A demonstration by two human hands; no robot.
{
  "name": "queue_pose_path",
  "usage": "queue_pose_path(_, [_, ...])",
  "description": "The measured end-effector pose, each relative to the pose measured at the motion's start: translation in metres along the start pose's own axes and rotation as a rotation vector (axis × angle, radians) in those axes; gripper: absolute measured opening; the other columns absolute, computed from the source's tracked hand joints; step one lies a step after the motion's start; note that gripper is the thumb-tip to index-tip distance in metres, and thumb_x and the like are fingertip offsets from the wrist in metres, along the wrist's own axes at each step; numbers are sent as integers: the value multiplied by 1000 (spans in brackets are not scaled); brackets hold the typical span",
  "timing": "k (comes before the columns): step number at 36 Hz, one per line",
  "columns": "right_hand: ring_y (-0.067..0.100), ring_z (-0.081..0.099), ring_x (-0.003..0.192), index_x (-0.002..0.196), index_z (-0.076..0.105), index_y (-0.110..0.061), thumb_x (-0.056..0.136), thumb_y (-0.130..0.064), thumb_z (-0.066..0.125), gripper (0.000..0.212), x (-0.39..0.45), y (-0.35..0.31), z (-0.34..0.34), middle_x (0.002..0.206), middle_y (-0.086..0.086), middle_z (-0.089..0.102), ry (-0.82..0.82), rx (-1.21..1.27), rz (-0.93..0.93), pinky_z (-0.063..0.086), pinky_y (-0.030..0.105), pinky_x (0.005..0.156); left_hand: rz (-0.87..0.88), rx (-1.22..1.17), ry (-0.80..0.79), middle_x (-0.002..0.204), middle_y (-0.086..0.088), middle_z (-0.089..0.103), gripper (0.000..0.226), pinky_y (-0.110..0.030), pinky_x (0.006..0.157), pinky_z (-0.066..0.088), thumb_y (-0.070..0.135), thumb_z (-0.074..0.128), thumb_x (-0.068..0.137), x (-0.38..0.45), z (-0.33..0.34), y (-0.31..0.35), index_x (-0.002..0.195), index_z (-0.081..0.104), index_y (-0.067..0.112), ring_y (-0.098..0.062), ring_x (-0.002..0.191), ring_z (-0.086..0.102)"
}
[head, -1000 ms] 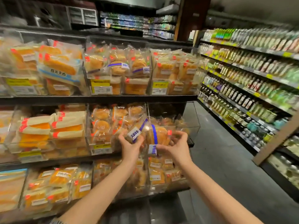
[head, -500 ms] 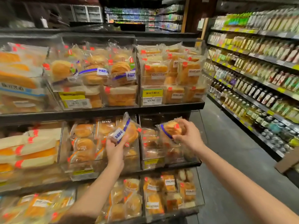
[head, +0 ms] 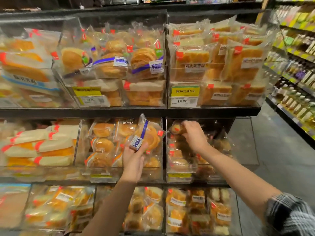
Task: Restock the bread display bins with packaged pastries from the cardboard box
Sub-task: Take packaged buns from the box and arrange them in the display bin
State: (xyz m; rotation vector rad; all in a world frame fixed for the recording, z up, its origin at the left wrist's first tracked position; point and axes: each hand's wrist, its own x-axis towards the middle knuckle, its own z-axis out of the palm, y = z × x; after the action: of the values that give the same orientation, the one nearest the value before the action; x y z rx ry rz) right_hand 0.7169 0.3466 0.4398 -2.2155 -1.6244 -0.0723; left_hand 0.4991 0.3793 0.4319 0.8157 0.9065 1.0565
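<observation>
Clear acrylic middle-shelf bin (head: pixel 242 150), 3 o'clock: right hand (head: pixel 193 133) grip curled round small wrapped pastry (head: pixel 175 129) inside. Left hand (head: pixel 134 159) pinches blue-banded clear pastry bag (head: pixel 146 135), centre. Light, soft, crushable, slippery film; hold edges.

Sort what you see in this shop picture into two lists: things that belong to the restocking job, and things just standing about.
Part of the job:
- left hand holding the blue-banded pastry pack
- right hand pushing a second pastry pack into the middle-right bin

Standing about:
- bottles on the side shelves
- 19.90 price tag
- sliced loaves above
</observation>
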Motion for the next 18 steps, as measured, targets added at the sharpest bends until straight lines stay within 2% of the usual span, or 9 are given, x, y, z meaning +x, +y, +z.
queue_pose_path(2, [25, 47, 119, 127, 56, -10, 91, -5, 55, 37, -1, 2, 7, 128, 10, 55, -30, -29, -53, 33, 30, 104, -5, -6, 1, 96, 0, 66, 30, -16, 65, 54, -6, 59, 87, 1, -1, -1, 110, 50, 10, 1, 74, 68])
queue_pose_path(4, [26, 44, 120, 132, 53, -12, 94, -9, 53, 38, 1, 0, 10, 129, 10, 52, -43, -73, -43, 33, 31, 104, -2, -9, 2, 97, 0, 67, 29, -21, 75, 53, -7, 60, 86, 1, -1, -1, 106, 52, 14, 1, 79, 68])
queue_pose_path(7, [25, 49, 114, 128, 55, -15, 92, -14, 59, 36, 8, -10, 8, 117, 8, 57, -59, -281, -9, 33, 36, 103, 15, -14, -7, 99, 1, 68, 34, -26, 84, 51, -7, 61, 85, 1, -2, -2, 111, 51, 13, -2, 85, 69])
queue_pose_path(10, [24, 53, 113, 122, 55, -13, 90, -11, 60, 32, 16, -20, 3, 114, 7, 60, -114, -334, -3, 35, 37, 102, 35, -2, -8, 109, -5, 66, 42, -28, 87, 50, -5, 64, 82, 3, -6, -2, 119, 49, 10, -14, 100, 65])
queue_pose_path(12, [24, 55, 111, 118, 56, -12, 90, -10, 58, 28, 17, -23, 1, 114, 6, 62, -99, -298, 0, 36, 35, 100, 36, 9, 0, 113, -8, 65, 45, -27, 86, 50, -4, 65, 81, 2, -8, -1, 121, 49, 9, -16, 103, 64])
queue_pose_path(15, [22, 56, 111, 115, 58, -12, 90, -13, 60, 24, 9, -18, 1, 114, 6, 64, 21, -211, 26, 34, 34, 104, 44, 26, 9, 111, -6, 66, 43, -19, 76, 52, -3, 66, 82, 0, -6, -2, 121, 49, 7, -10, 98, 66])
queue_pose_path(18, [21, 53, 120, 116, 64, -12, 87, -13, 65, 29, -16, -14, 2, 119, 4, 62, 170, 22, 97, 19, 36, 118, 78, 44, 23, 110, -6, 66, 44, -15, 70, 52, 2, 69, 81, 0, -4, -4, 120, 50, 7, -7, 92, 67])
